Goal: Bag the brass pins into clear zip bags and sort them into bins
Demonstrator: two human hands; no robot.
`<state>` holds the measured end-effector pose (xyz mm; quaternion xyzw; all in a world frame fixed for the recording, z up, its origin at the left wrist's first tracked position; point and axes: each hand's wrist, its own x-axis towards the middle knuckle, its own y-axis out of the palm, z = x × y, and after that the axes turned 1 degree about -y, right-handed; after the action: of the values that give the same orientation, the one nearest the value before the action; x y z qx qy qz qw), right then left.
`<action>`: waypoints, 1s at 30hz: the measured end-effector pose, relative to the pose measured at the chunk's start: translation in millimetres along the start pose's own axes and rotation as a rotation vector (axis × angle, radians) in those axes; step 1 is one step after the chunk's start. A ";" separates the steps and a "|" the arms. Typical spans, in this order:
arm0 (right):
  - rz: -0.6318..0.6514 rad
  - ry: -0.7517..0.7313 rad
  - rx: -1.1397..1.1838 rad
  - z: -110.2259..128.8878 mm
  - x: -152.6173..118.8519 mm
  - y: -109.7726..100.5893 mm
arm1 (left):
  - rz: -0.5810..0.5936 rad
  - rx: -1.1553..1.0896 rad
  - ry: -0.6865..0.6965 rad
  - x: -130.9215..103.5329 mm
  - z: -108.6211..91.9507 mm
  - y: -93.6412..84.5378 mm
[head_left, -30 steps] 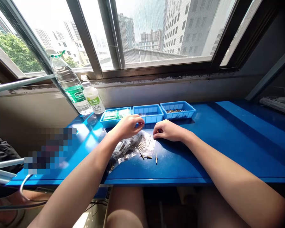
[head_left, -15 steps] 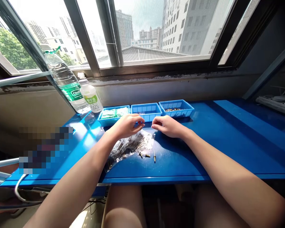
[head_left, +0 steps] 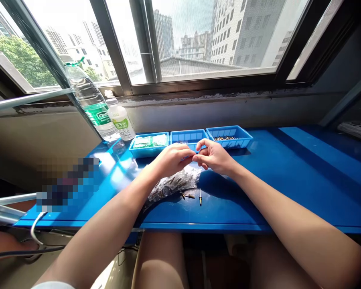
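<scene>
My left hand [head_left: 176, 159] and my right hand [head_left: 213, 157] meet at the fingertips above the blue table, in front of the middle blue basket [head_left: 189, 137]. Both hands have their fingers pinched; anything between them is too small to make out. Below my left hand lies a clear plastic bag [head_left: 176, 184] full of small metal pieces. Beside the bag, loose rivet-like pieces [head_left: 189, 196] rest on the table, and another one [head_left: 200, 198] lies apart to their right.
The left basket [head_left: 149, 151] holds green-and-white packets, the right basket [head_left: 243, 138] small dark pieces. A large water bottle [head_left: 96, 114] and a smaller white bottle [head_left: 122, 122] stand at the back left. The blue table [head_left: 289, 180] has its front edge near my legs.
My hands have come together from a small gap, and their fingertips now meet. The whole view has shifted slightly, with the table things appearing a little further right.
</scene>
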<state>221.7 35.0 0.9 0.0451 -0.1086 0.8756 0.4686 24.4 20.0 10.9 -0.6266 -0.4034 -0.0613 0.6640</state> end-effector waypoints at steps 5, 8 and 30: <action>0.006 -0.067 -0.125 0.2 -0.5 -1.3 | -0.050 0.107 -0.061 -2.1 4.0 -0.3; -0.042 -0.110 -0.196 0.7 -1.4 -4.6 | -0.081 0.145 -0.094 -3.1 6.4 -1.0; -0.076 -0.140 -0.488 1.4 -3.2 -15.0 | -0.006 0.116 -0.153 -7.1 13.2 -8.5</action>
<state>235.8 40.1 4.0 -0.0049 -0.3469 0.8001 0.4894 8.6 26.9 11.8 -0.5886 -0.4576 0.0081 0.6664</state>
